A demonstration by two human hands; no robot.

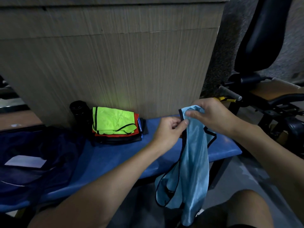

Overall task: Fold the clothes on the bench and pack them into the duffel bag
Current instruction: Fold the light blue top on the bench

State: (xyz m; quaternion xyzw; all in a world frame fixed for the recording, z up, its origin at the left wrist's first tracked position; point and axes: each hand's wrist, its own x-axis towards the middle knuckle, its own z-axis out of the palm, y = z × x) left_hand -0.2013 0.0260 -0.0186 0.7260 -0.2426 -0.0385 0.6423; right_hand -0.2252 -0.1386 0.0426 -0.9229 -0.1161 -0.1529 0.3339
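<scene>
Your left hand (170, 129) pinches the black-trimmed edge of the light blue mesh training bib (190, 155) between thumb and curled fingers. Your right hand (212, 116) grips the bib's bunched top, fingers curled over it. The bib hangs in front of the blue padded bench (115, 155) (not resting on it). A folded stack topped by a neon-yellow bib (113, 120) sits on the bench, the dark navy duffel bag (36, 155) just left of it.
</scene>
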